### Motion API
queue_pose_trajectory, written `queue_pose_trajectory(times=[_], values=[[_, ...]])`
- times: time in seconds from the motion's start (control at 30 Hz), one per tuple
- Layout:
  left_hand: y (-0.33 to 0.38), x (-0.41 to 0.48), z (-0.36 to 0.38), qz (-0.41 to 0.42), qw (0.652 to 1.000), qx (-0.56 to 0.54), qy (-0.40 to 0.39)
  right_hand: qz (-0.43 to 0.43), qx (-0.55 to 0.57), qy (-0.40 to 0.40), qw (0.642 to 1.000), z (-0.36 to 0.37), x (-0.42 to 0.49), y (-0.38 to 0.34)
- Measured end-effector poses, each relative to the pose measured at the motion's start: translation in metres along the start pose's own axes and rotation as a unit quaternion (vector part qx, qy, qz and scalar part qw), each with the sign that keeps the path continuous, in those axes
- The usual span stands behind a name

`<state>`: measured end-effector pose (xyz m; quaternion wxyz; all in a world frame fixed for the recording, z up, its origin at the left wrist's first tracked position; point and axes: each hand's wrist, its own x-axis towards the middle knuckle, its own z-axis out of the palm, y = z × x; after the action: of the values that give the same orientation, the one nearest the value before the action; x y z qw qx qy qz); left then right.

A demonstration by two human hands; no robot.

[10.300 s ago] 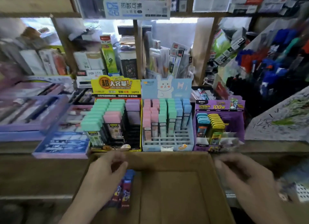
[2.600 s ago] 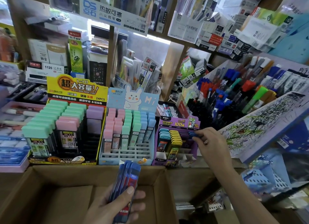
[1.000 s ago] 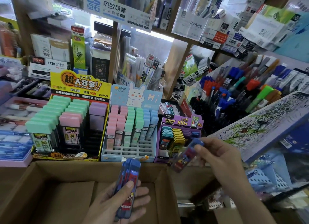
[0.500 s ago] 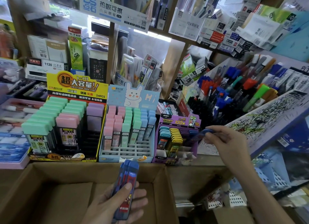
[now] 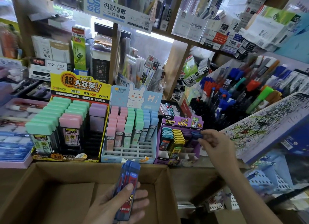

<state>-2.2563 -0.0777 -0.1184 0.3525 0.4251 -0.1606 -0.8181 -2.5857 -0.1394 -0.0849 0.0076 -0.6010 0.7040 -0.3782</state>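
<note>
**Stationery shelf, one blue case at the purple display**

At the left edge of the wooden ledge lie flat lilac trays of pens. Next along its front edge stands a yellow display box with rows of green, pink and lilac lead cases, touching a pale-blue rabbit display of slimmer pink, green and blue cases. Below the ledge an open cardboard box fills the foreground. Over its right half the left hand lies palm up, fingers relaxed under a stack of blue lead cases and the thumb pressed on top, so the stack points towards the ledge.

Just right of the rabbit display sits the purple display box, with teal, yellow, purple and blue columns. The right hand reaches to its right-hand column, thumb and forefinger pinching a single blue case at the top of that column; the other fingers are loosely curled. Further right a pen rack slopes up, beside a scribbled test board. Overhead, a shelf sign hangs under crowded shelves of boxed stock.
</note>
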Motion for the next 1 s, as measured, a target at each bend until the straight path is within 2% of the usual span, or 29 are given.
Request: queue_pose_trajectory(times=[0.13,0.27,0.4,0.5,0.6,0.8,1.0], values=[[-0.002,0.001,-0.001,0.003,1.0,0.002,0.0,-0.033,-0.058,0.014,0.998,0.004,-0.002,0.003],[-0.004,0.003,-0.003,0.012,1.0,0.012,-0.001,-0.037,-0.072,0.019,0.997,0.001,-0.004,-0.001],[-0.005,0.005,-0.006,0.02,0.999,0.029,-0.013,-0.029,-0.007,0.061,0.998,-0.008,-0.014,-0.019],[-0.006,0.009,-0.008,0.029,0.999,0.038,-0.014,-0.015,0.078,0.06,0.995,-0.009,-0.026,-0.042],[-0.008,0.011,-0.008,0.039,0.998,0.042,-0.021,0.001,0.157,0.007,0.988,-0.001,-0.043,-0.064],[-0.009,0.012,-0.013,0.047,0.997,0.05,-0.037,0.035,0.211,-0.132,0.968,0.029,-0.074,-0.089],[-0.012,0.011,-0.014,0.064,0.995,0.071,-0.036,0.097,0.307,-0.23,0.918,0.048,-0.092,-0.105]])
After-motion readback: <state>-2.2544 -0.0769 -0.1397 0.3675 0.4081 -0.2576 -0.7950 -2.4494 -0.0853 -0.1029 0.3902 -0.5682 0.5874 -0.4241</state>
